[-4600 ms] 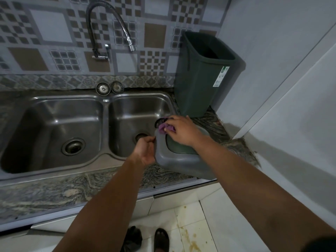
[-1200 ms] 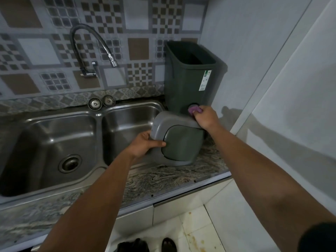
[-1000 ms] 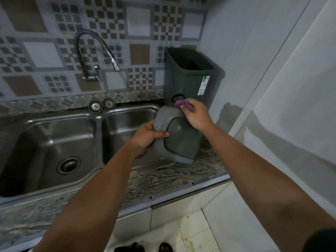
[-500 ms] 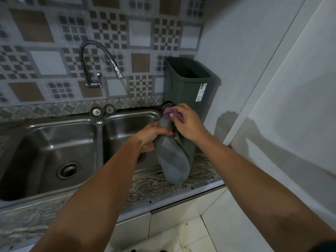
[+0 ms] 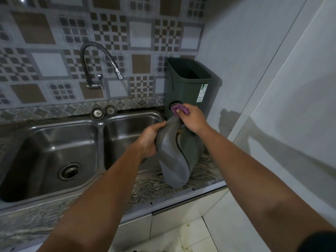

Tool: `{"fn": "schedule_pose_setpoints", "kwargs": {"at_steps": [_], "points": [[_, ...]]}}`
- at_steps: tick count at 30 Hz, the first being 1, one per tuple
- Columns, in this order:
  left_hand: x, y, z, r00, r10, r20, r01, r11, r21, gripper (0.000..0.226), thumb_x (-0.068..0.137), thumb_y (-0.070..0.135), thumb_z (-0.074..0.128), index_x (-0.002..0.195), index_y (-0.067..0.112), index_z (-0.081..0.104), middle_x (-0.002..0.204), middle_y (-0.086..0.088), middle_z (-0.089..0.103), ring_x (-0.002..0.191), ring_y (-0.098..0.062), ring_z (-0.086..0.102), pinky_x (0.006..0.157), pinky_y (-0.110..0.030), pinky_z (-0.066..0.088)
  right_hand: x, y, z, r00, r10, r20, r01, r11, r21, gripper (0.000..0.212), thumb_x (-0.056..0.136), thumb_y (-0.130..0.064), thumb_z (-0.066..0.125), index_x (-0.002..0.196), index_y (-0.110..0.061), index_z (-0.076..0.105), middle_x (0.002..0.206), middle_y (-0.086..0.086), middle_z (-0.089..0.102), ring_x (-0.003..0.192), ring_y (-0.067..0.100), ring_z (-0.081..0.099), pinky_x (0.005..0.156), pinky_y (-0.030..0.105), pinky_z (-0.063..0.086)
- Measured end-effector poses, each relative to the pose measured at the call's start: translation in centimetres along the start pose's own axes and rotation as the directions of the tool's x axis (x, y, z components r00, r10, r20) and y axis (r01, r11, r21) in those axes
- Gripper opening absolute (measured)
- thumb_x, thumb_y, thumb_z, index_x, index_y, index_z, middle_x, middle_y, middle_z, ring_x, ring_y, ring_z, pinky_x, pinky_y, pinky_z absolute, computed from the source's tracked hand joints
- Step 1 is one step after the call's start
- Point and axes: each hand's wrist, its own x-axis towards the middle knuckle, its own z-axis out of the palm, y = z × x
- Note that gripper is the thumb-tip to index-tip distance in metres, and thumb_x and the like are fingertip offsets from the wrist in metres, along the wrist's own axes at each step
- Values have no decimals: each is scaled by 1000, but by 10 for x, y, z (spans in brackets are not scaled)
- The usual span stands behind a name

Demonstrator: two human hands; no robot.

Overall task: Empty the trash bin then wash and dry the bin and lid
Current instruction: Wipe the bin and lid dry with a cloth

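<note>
The person is holding the lid [image 5: 172, 159] up on its edge in the middle of the frame, its low end close to the stone counter [image 5: 149, 188] — whether it is touching there I cannot tell. The left hand [image 5: 150, 138] is gripping the lid's grey side with curled fingers, most likely to keep it from tipping. The right hand [image 5: 190, 119] is pinching a small purple cloth [image 5: 179, 109] at the lid's top end. I think the lid is standing tall like this so the cloth can be getting at the rim and the green flap for drying.

The green bin [image 5: 185, 88] is standing upright in the upper middle of the frame, just behind the lid, in the corner by the wall. Its mouth is open and facing up — likely so it is airing out.

Counting now: one bin, one lid, one cloth, two hands. The sink [image 5: 98, 122], at the left of the frame, is showing two bowls and one tap [image 5: 101, 57] curving above it. Two round strainers [image 5: 104, 111] are sitting side by side on the ledge behind the sink, probably parked there out of the way.
</note>
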Motion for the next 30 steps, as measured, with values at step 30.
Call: {"fn": "schedule_pose_setpoints", "kwargs": {"at_steps": [30], "points": [[2, 26, -16, 978, -88, -188, 108, 989, 97, 38, 93, 29, 44, 97, 4, 72, 90, -15, 72, 76, -28, 67, 77, -37, 54, -48, -5, 1, 949, -311, 52, 315, 931, -183, 24, 96, -10, 62, 118, -11, 74, 125, 9, 58, 118, 24, 61, 103, 30, 48]]}}
